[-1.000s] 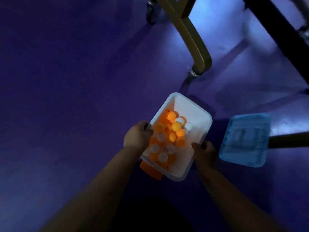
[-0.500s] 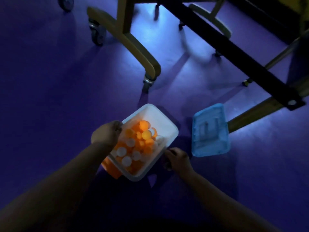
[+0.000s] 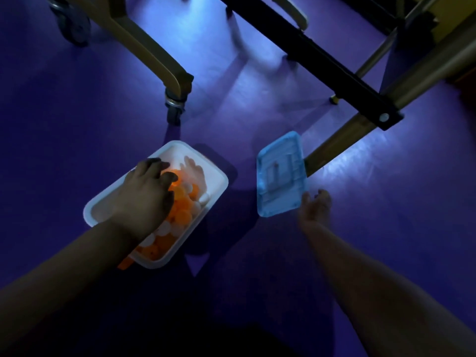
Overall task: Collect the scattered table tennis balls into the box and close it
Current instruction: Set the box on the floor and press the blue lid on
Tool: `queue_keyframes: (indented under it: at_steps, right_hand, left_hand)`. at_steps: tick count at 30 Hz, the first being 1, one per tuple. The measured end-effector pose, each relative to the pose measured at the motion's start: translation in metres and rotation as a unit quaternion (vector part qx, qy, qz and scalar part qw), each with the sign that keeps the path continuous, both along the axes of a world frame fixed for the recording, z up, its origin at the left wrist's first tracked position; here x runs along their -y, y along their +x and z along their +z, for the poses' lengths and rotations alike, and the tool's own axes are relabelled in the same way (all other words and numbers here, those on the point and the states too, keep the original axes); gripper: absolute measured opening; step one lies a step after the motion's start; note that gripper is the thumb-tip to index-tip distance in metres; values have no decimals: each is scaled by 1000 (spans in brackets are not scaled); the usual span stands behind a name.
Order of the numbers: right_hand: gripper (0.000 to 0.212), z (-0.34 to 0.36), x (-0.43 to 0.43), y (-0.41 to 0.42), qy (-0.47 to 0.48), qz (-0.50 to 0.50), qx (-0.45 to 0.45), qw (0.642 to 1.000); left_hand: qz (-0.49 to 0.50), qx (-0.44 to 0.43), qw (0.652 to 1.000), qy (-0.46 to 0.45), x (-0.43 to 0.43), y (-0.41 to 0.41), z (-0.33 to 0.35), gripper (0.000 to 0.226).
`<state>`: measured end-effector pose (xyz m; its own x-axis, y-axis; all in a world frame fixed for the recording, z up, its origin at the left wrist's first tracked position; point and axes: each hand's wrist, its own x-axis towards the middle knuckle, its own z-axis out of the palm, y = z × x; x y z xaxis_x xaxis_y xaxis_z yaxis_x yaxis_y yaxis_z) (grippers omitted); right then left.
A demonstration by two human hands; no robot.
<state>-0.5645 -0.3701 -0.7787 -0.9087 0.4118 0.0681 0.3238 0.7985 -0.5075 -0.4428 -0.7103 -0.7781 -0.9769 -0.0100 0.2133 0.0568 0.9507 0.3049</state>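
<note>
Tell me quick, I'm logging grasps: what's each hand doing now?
Left hand: open, spread over the orange and white balls in the white plastic box.
Right hand: open, empty, beside the blue plastic lid.

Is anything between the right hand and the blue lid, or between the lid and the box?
Nothing visible blocks the right hand from the blue lid; only bare floor separates lid and box. But the left hand rests on the balls, covering the opening.

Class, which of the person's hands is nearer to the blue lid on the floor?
Right. The right hand reaches beside the blue lid's near corner; the left hand rests over the balls in the white box.
</note>
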Motion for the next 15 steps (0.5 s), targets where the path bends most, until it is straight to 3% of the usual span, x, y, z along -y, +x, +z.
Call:
queue_keyframes:
  at_steps: [2,5,9,15]
  right_hand:
    - [39,-3,1,-9,-19,-4,60,998]
    - [41,-8,13,-9,-64,-4,59,996]
    - [31,-14,36,8,-94,22,-13,995]
    - [38,-13,67,39,-132,199,-115,964]
  left_hand:
    - [-13,3,1000,-9,4,6,-2,28]
    - [-12,17,1000,-11,11,15,-7,22]
    - [47,61,996,39,18,24,-7,26]
    - [148,22,981,124,30,25,2,27]
